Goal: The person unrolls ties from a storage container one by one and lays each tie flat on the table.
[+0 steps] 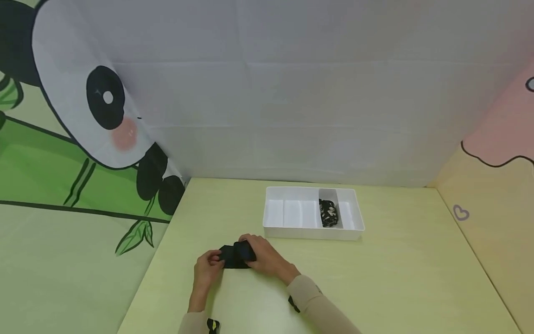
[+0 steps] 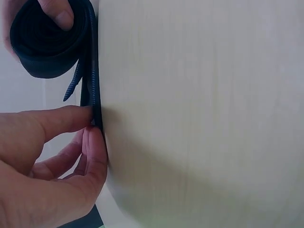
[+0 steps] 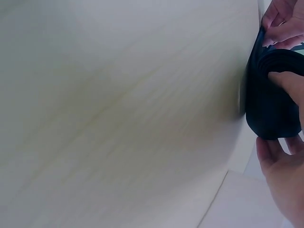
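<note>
A dark navy cloth (image 1: 235, 256), partly wound into a thick roll with a flat tail, lies on the table in the head view; its exact kind does not show. My right hand (image 1: 263, 254) grips the roll (image 3: 270, 111), thumb in its coiled side and fingers around the far side. At the tail's left end, my left hand (image 1: 207, 269) pinches the stitched layers between thumb and fingers. The left wrist view shows the coil (image 2: 45, 40) standing on edge, with a loose flap (image 2: 73, 83) sticking out beside the pinched tail.
Behind the hands stands a white divided tray (image 1: 313, 233). A black patterned cloth bundle (image 1: 328, 213) sits in its narrow middle compartment. The pale yellow table (image 1: 400, 278) meets a grey-white back panel (image 1: 300, 153) and printed side panels.
</note>
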A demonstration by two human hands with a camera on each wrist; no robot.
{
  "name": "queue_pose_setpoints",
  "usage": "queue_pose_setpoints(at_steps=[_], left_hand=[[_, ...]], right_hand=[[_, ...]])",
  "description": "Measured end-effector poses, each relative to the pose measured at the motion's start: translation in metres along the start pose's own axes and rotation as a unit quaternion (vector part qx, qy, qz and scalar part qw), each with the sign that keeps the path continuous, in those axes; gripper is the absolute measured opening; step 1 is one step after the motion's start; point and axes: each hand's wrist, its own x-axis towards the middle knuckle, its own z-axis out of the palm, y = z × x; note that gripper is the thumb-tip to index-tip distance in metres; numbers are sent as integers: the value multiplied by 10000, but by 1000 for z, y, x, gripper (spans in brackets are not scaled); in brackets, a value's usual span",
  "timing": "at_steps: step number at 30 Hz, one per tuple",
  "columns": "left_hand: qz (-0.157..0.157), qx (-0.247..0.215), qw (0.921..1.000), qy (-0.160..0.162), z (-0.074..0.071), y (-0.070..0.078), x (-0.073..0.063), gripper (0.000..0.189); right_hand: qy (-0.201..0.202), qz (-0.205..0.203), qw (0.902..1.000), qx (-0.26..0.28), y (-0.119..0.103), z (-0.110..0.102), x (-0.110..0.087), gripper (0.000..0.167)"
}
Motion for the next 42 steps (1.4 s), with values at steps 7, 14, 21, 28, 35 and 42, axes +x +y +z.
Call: queue_pose_setpoints(at_steps=[7,14,21,28,35,42], left_hand=[[123,45,9999,94,1,0,-1,27],[295,2,9994,160,7,0,0,30],[376,204,9990,121,7,2,0,17],[454,349,9983,83,10,0,1,17],[459,359,9983,89,12,-2,3,22],[387,198,9990,-61,13,1,3,22]], right_hand=[[108,-220,9996,-149,1,-2,-6,63],[110,-155,9996,-231,4,-3,-9,64],[152,43,9997,-170,7,-8,-14,67],[80,195,9997,-87,10,-12,-18,67],[36,307,9995,3,13,-18,-24,69],[91,332,9994,-23,16,-22,-29,66]])
